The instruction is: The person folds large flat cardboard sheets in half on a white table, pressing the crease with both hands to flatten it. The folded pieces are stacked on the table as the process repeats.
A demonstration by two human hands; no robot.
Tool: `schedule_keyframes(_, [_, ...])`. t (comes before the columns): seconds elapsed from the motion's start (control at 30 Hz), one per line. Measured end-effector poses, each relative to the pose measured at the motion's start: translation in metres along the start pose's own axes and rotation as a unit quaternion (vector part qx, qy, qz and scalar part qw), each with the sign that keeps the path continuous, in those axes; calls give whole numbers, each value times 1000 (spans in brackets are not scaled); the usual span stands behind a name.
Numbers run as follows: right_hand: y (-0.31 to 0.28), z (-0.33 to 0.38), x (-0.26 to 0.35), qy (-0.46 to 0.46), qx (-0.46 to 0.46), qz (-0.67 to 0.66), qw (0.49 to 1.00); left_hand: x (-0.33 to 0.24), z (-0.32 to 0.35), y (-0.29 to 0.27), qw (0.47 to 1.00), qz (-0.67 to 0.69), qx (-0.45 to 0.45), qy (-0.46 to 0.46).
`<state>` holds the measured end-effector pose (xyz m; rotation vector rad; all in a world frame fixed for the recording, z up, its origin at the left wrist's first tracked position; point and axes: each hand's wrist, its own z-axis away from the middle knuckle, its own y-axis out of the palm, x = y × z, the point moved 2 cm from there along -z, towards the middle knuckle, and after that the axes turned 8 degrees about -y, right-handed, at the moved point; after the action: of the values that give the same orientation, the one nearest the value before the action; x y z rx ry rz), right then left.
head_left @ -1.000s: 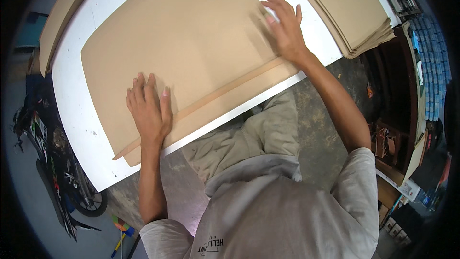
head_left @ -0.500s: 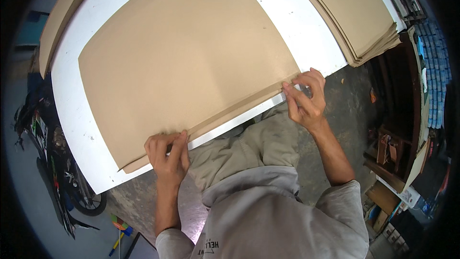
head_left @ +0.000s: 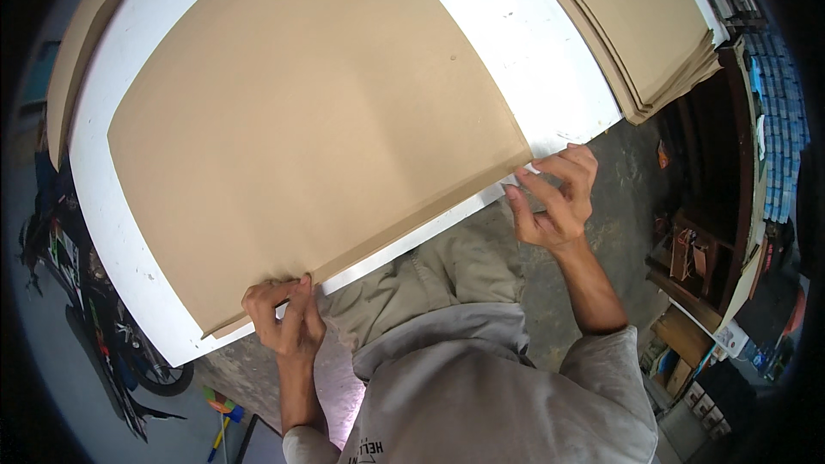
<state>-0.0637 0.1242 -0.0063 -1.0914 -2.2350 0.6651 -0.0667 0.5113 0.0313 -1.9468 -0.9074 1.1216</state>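
Paper [head_left: 318, 103] is lying flat on the white desk [head_left: 507, 26], its near edge running just inside the desk's near edge and its far part passing out of view at the top. A narrow folded strip [head_left: 412, 224] is bordering that near edge. The left hand [head_left: 290, 320] is pinching the strip toward its left end, thumb against bent fingers. The right hand [head_left: 557, 199] is reaching the right end with thumb and forefinger close together; whether they are gripping anything I cannot tell.

No finger is pressing the middle of the strip, so a springy fold is risking bowing or lifting there. Uneven pulling between the two ends could be skewing the crease, and a tug toward the body could be dragging the paper over the desk's edge.

The strip's long axis is slanting from lower left to upper right, its ends pointing past the two hands. Which way the whole paper is longer I cannot tell, as the view is cutting it off.
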Motion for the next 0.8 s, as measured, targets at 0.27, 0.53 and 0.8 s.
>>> schedule_keyframes(0.27, [2,-13,0,0,27,-25,999,1,-5,-1,1000,-3,2,-9])
schedule_keyframes(0.53, [25,-57,15,-48,139,-4,989,6,-28,3,1000,11,-15,-8])
schedule_keyframes(0.8, [39,-103,27,-40,161,50,985,15,-48,3,998,8,-48,-25])
